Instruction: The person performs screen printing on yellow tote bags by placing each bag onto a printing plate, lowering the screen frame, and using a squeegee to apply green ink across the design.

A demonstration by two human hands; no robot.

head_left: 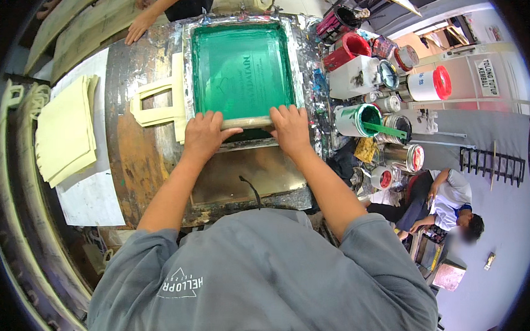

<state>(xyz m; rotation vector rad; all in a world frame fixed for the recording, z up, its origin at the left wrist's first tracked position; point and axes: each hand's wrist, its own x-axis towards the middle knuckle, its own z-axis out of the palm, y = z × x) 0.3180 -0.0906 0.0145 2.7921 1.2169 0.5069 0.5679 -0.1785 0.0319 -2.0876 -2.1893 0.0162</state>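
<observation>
Both my hands grip a squeegee with a pale bar handle, one at each end. My left hand is closed round its left end, thumb pointing inward along the bar. On the right end my right hand is wrapped the same way. The squeegee lies across the near part of a screen printing frame, whose mesh is covered in green ink. Faint lettering shows through the mesh. A cream cloth bag lies under the frame, its handle loop sticking out to the left. The squeegee's blade is hidden.
A stack of cream cloth bags lies on a white sheet at the left. Several ink tubs stand at the right, among them a white bucket with a green spatula. Another person's hand rests at the far table edge; someone sits at right.
</observation>
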